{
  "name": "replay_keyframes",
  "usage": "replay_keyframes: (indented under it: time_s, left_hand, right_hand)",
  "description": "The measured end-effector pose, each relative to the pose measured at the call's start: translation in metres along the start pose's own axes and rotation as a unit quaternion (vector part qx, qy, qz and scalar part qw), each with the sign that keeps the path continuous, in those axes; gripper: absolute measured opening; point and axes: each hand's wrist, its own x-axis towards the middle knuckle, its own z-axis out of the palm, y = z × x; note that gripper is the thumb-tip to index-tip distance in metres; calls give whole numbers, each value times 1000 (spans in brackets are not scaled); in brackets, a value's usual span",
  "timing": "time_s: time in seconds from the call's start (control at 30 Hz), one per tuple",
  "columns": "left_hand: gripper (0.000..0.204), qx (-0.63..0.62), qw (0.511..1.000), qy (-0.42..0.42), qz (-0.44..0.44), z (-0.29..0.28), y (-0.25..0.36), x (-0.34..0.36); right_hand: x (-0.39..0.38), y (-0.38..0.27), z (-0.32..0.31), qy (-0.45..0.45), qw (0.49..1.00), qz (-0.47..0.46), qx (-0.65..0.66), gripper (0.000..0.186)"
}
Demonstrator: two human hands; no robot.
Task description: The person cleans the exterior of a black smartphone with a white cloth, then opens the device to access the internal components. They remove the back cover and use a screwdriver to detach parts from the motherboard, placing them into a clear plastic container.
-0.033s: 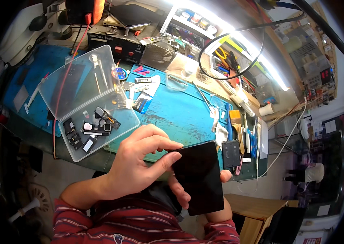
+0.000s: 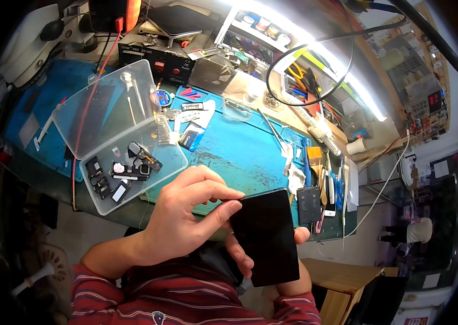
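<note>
A black smartphone (image 2: 264, 238) is held upright-ish in front of my striped shirt, its dark glossy face toward me. My right hand (image 2: 239, 254) grips it from behind: fingers show past the left edge and the thumb past the right edge, while the palm is hidden. At the phone's upper left corner, my left hand (image 2: 188, 211) has thumb and index finger pinched on the edge. Beyond the hands lies a blue work mat (image 2: 229, 149). To the left, an open clear plastic box (image 2: 177, 162) contains several small black phone parts (image 2: 142, 157).
Right of the phone are a black battery (image 2: 308, 205), a wide brush (image 2: 314, 156) and several hand tools. Tweezers (image 2: 272, 130) lie on the mat. A black power unit (image 2: 156, 62) stands at the back. A red cable (image 2: 85, 119) crosses the box lid. A person (image 2: 418, 230) stands far right.
</note>
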Motion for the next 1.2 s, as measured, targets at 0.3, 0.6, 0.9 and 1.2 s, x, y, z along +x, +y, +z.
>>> replay_keyframes:
  time_s: [0.3,0.6,0.9,1.2]
  left_hand:
    - [7,136,977,87,136,-49,-10,-31]
    - [38,356,924,26,138,-27,-27,-52]
    - [66,403,912,-4,80,-21,-29,-49]
    - [64,441,895,-6,63,-13,-25,-43]
  right_hand:
    - [18,-81,75,154,488,38,-858,102]
    - [66,-73,37,37,311,61,-948,87]
    - [65,-71,35,20,305,39,-951,91]
    - [58,-66,30,54,291,-11,-955,87]
